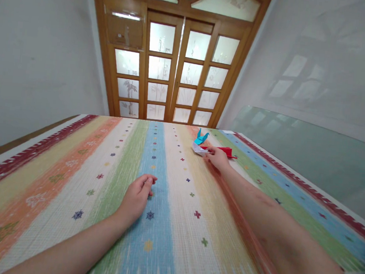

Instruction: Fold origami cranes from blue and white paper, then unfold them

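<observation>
My right hand (217,157) reaches to the far right part of the table, its fingertips pinched on the end of a white origami figure (199,150). Directly behind that stands a blue origami crane (201,138) with its two points up. A red folded paper piece (226,151) lies just beyond my right hand, partly hidden by the fingers. My left hand (138,194) rests on the blue stripe near the middle, fingers curled in and thumb against them, with nothing showing in it.
A striped, patterned tablecloth (128,166) covers the table. Its far edge lies before a wooden door with glass panes (158,68). A pale green glass panel (298,144) leans along the right wall. A white wall (38,54) borders the left side.
</observation>
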`<act>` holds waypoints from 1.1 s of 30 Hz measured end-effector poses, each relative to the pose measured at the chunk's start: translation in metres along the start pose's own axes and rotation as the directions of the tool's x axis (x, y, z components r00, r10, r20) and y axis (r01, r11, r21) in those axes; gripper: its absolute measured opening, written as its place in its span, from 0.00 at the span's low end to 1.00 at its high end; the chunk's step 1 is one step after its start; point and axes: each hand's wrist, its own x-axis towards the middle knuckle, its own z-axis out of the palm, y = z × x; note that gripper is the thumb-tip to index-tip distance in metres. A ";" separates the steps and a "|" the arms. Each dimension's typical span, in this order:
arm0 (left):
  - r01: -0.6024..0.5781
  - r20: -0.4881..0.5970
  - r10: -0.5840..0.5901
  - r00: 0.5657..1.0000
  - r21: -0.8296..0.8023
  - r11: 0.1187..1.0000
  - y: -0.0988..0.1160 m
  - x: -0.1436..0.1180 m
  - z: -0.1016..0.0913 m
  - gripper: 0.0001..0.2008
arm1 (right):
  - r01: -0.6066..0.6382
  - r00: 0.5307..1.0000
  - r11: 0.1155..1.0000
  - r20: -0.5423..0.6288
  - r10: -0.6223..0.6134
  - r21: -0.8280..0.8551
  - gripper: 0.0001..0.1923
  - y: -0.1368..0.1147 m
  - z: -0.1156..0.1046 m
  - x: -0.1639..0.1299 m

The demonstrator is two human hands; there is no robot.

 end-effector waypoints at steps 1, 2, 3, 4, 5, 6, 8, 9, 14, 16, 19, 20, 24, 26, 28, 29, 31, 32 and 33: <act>-0.002 -0.001 0.002 1.000 0.004 1.000 0.000 0.000 0.000 0.23 | 0.003 1.000 1.000 -0.005 -0.003 -0.013 0.17 0.000 0.000 0.000; -0.004 0.000 0.004 1.000 0.009 1.000 0.000 0.000 0.000 0.23 | 0.006 1.000 1.000 -0.011 -0.006 -0.023 0.17 0.000 0.000 0.000; -0.005 0.002 0.005 1.000 0.014 1.000 0.000 0.001 0.000 0.23 | 0.009 1.000 0.999 -0.017 -0.010 -0.032 0.17 0.000 0.000 -0.001; -0.006 0.003 0.006 1.000 0.016 1.000 0.000 0.001 0.000 0.23 | 0.014 1.000 0.999 -0.025 -0.015 -0.039 0.17 0.000 0.000 -0.002; -0.007 0.004 0.007 1.000 0.016 1.000 0.000 0.001 0.000 0.23 | 0.020 0.999 0.999 -0.035 -0.022 -0.046 0.18 -0.001 -0.001 -0.003; -0.008 0.005 0.008 1.000 0.014 1.000 -0.001 0.002 0.001 0.23 | 0.027 0.998 0.998 -0.046 -0.030 -0.052 0.17 -0.001 -0.001 -0.004; -0.007 0.006 0.007 1.000 0.010 1.000 -0.001 0.002 0.001 0.23 | 0.042 0.997 0.997 -0.069 -0.047 -0.066 0.17 0.000 -0.003 -0.007; -0.005 0.007 0.005 1.000 0.012 1.000 0.000 0.002 0.001 0.23 | 0.050 0.995 0.996 -0.081 -0.056 -0.073 0.18 0.000 -0.004 -0.009; -0.012 0.011 0.012 1.000 0.035 0.999 0.001 0.001 0.000 0.21 | 0.113 0.981 0.988 -0.145 -0.128 -0.108 0.17 0.000 -0.007 -0.033; -0.025 0.011 0.025 1.000 0.042 0.999 0.001 0.000 0.000 0.20 | 0.177 0.968 0.976 -0.155 -0.195 -0.124 0.17 -0.003 -0.004 -0.052; -0.061 0.015 0.060 0.998 0.060 0.996 0.000 -0.001 0.001 0.17 | 0.321 0.940 0.938 -0.082 -0.333 -0.132 0.13 -0.011 0.007 -0.087; -0.073 0.021 0.072 0.997 0.070 0.995 0.000 -0.002 0.001 0.16 | 0.368 0.926 0.921 -0.037 -0.375 -0.127 0.12 -0.014 0.011 -0.098; -0.269 0.090 0.257 0.962 0.171 0.948 0.003 -0.008 -0.002 0.15 | 0.497 0.866 0.863 0.115 -0.486 -0.095 0.11 -0.023 0.027 -0.129; -0.509 0.188 0.474 0.860 0.258 0.821 0.015 -0.013 -0.004 0.14 | 0.508 0.859 0.856 0.134 -0.495 -0.093 0.11 -0.024 0.030 -0.133; -0.749 0.339 0.669 0.662 0.302 0.589 0.039 -0.022 -0.008 0.11 | 0.503 0.862 0.860 0.130 -0.490 -0.090 0.12 -0.023 0.030 -0.132; -0.836 0.405 0.732 0.548 0.288 0.466 0.055 -0.029 -0.010 0.09 | 0.500 0.864 0.862 0.126 -0.488 -0.086 0.12 -0.022 0.030 -0.131; -0.944 0.513 0.794 0.326 0.228 0.240 0.088 -0.048 -0.016 0.07 | 0.499 0.863 0.863 0.122 -0.489 -0.072 0.12 -0.021 0.029 -0.130; -0.963 0.538 0.801 0.265 0.197 0.186 0.102 -0.060 -0.021 0.06 | 0.501 0.862 0.863 0.123 -0.492 -0.062 0.12 -0.020 0.028 -0.129; -0.973 0.546 0.807 0.225 0.174 0.154 0.114 -0.073 -0.026 0.07 | 0.503 0.861 0.863 0.122 -0.494 -0.052 0.12 -0.020 0.028 -0.129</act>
